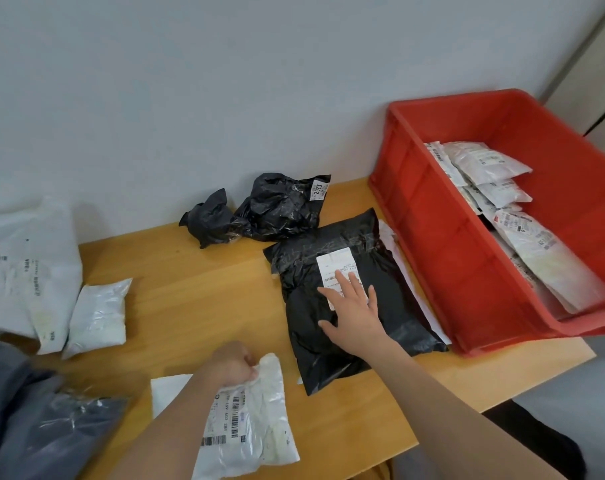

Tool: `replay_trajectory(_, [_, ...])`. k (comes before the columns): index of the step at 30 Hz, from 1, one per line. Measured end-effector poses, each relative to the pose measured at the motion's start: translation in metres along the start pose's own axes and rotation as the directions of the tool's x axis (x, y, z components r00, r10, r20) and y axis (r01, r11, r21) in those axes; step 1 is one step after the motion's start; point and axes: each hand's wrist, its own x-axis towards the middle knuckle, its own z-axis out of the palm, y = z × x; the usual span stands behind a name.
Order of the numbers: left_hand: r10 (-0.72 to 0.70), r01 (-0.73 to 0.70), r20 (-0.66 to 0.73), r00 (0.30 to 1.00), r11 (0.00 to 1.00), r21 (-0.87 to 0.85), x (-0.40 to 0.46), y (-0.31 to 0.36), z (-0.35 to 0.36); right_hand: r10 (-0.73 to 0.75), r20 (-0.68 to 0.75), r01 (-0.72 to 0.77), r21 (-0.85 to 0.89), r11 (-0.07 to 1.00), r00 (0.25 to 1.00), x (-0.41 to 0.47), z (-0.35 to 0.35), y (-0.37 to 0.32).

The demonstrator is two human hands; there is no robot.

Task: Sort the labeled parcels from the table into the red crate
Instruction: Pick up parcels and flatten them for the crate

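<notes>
Grey bag point(44, 434): lay at the near left edge, dark and glossy, partly out of frame.
White parcel point(249, 420): nearest the viewer on the wooden table point(197, 289), barcode label facing up, its top corner bunched in a grip.
Left hand point(233, 367): fingers curled round the top corner of the white parcel, holding it.
White sheet point(169, 389): lay flat, partly under the left forearm, beside the white parcel.
Right hand point(353, 313): fingers straight and spread wide, palm down, pressed on the large black parcel and partly over its label.
Large black parcel point(346, 299): lay flat on the table, just beside the crate's left wall, white shipping label up; a white edge showed beneath its right side.
Small white packet point(98, 317): rested at the left, touching the big white bags point(27, 265).
Crumpled black parcels point(263, 209): two, against the wall, the right one bearing a tag marked 2023.
Red crate point(443, 237): stood at the table's right end, holding several white labelled parcels point(502, 188) stacked overlapping along its left side.
</notes>
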Motion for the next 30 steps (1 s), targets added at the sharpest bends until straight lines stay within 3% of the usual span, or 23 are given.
replay_trajectory(7, [0.027,-0.072,-0.221,0.975,0.977,-0.201,-0.013,0.004,-0.058,-0.001,-0.011,0.002,0.128,0.992,1.0,0.004,-0.016,-0.005])
replay_trajectory(14, [-0.018,-0.175,-0.478,0.878,0.918,-0.356,-0.038,0.04,-0.122,-0.025,-0.025,0.032,0.352,0.935,0.999,0.008,-0.066,-0.023])
replay_trajectory(18, [-0.04,-0.308,-0.593,0.805,0.825,-0.474,-0.05,0.074,-0.152,0.016,0.043,-0.036,0.529,0.848,0.999,0.011,-0.094,-0.026])
replay_trajectory(22, [-0.07,-0.422,-0.64,0.765,0.696,-0.581,-0.059,0.124,-0.166,0.006,0.083,-0.053,0.579,0.814,0.997,0.012,-0.12,-0.023])
replay_trajectory(24, [-0.083,-0.457,-0.659,0.748,0.655,-0.601,-0.056,0.145,-0.17,0.002,0.096,-0.068,0.694,0.717,0.995,0.01,-0.132,-0.019])
replay_trajectory(28, [-0.123,-0.483,-0.616,0.778,0.509,-0.712,-0.048,0.191,-0.169,0.05,0.104,-0.115,0.935,0.336,0.993,0.013,-0.145,0.011])
replay_trajectory(30, [-0.137,-0.476,-0.589,0.797,0.459,-0.751,-0.044,0.216,-0.165,0.092,0.026,-0.053,0.951,0.305,0.995,0.013,-0.153,0.029])
